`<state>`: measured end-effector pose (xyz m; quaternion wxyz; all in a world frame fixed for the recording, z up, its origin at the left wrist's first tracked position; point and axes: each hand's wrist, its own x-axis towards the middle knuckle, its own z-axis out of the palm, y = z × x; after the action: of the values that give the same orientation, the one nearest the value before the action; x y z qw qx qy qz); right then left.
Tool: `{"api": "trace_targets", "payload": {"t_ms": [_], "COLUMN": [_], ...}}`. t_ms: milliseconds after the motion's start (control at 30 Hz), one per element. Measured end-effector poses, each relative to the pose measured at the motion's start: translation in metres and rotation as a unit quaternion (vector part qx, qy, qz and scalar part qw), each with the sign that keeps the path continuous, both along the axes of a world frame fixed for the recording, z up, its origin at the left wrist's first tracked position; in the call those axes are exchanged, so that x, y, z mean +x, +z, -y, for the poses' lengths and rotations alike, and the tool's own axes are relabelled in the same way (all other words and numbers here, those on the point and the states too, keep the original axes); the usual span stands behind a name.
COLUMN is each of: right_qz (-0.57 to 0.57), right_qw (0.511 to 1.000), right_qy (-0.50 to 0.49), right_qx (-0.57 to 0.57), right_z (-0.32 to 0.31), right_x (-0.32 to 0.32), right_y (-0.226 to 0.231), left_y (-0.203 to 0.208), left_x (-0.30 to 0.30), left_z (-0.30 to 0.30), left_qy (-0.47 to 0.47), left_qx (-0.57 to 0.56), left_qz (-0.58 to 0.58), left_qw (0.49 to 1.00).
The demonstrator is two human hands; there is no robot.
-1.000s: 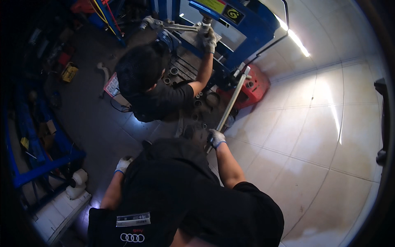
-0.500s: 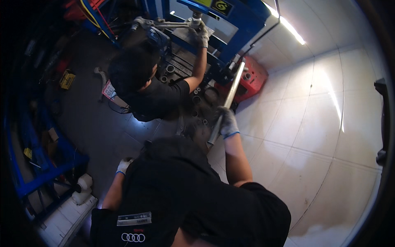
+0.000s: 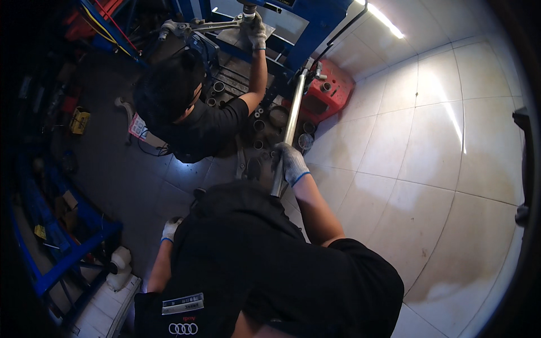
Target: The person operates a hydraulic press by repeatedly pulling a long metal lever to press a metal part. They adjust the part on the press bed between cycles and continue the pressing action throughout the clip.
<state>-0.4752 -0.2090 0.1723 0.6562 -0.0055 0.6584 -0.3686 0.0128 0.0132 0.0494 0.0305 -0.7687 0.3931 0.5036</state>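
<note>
My right hand (image 3: 293, 164), in a pale work glove with a darkened palm side, is closed round a long metal pipe (image 3: 292, 115). The pipe slants from beside the blue press (image 3: 313, 39) down toward my body. At my left side, my gloved left hand (image 3: 171, 230) is low against my dark clothing; its fingers are mostly hidden. Across from me, a co-worker's gloved hand (image 3: 256, 34) touches a metal suspension arm (image 3: 217, 26) below the press ram (image 3: 249, 11).
A red machine housing (image 3: 332, 90) stands by the tiled wall (image 3: 422, 158). Metal rings (image 3: 218, 87) and sleeves lie round the press base. A blue frame (image 3: 79, 256) and white container (image 3: 119, 262) are at left. The co-worker (image 3: 197, 124) crouches ahead.
The whole view has shifted, moving the scene left and up. Relative to the press, my right hand and the pipe's lower end have come nearer to me. The co-worker's hand stays by the ram.
</note>
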Motion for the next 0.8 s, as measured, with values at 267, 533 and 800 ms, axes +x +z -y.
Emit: {"api": "trace_targets", "payload": {"t_ms": [267,533,800], "right_qz": [-0.005,0.250,0.005], "right_qw": [1.000,0.937,0.988], "right_qy": [-0.007,-0.063,0.045], "right_qx": [0.005,-0.233,-0.145], "right_z": [0.006,0.049,0.047], "right_x": [-0.001,-0.024,-0.020], "right_y": [-0.088,0.084,0.070], "left_y": [0.006,-0.031,-0.043], "left_x": [-0.003,0.004,-0.001], "left_z": [-0.002,-0.040,-0.068], "left_qy": [0.070,0.062,0.143], "left_qx": [-0.022,-0.020,-0.024], "left_qz": [0.031,-0.029,-0.043], "left_qw": [0.997,0.997,0.989]}}
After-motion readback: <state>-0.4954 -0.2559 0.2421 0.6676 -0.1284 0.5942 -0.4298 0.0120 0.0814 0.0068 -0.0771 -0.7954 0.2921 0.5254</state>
